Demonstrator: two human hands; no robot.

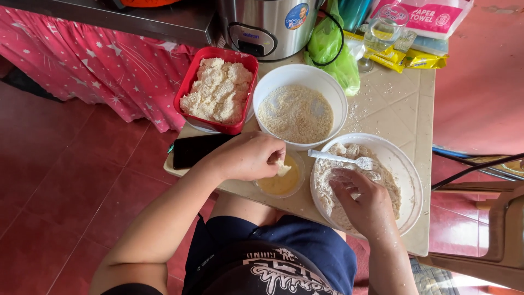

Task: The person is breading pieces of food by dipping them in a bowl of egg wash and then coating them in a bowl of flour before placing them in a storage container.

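so the left hand is pinched shut on a small floury piece, right over the little cup of yellow egg wash. just right of that cup the right hand sits in the flour bowl, fingers curled down into the flour, can't tell if it's gripping anything. breadcrumb bowl is just behind the cup, red tray of coated pieces left of that, all on the desk.

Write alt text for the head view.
The left hand holds a pale piece over a small bowl of yellow liquid, while the right hand reaches into a white bowl of flour. Behind stand a breadcrumb bowl and a red tray.
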